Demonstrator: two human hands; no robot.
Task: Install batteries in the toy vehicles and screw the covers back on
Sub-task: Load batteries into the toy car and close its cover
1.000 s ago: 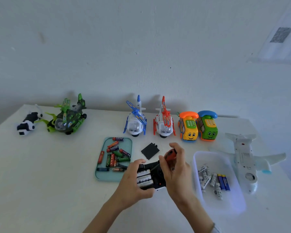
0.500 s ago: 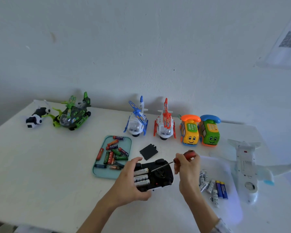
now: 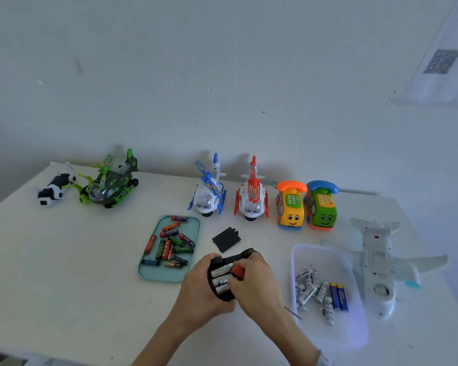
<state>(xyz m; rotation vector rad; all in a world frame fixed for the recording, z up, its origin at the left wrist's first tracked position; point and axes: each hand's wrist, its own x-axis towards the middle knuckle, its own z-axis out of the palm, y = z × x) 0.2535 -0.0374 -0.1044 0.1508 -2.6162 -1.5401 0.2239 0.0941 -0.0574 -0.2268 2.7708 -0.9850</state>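
Note:
A black toy car (image 3: 239, 258) lies upside down near the table's front middle, gripped from the left by my left hand (image 3: 198, 289). Three white batteries (image 3: 220, 276) sit side by side in its uncovered compartment. My right hand (image 3: 258, 285) rests over the car's right half and holds a screwdriver. Its red handle (image 3: 237, 271) is above the batteries and its thin shaft (image 3: 292, 312) sticks out behind the hand toward the front right. The black battery cover (image 3: 226, 239) lies loose on the table just behind the car.
A teal tray (image 3: 195, 225) of several coloured batteries lies left of the car. A white tray (image 3: 325, 254) of white and blue batteries lies right. A white plane (image 3: 376, 262) lies belly-up far right. Helicopters (image 3: 209, 191), phone cars (image 3: 291, 207) and a green helicopter (image 3: 109, 183) line the back.
My right hand moved left onto the car and turned the screwdriver around. The handle is now over the batteries and the shaft points away from the car. My left hand kept its grip.

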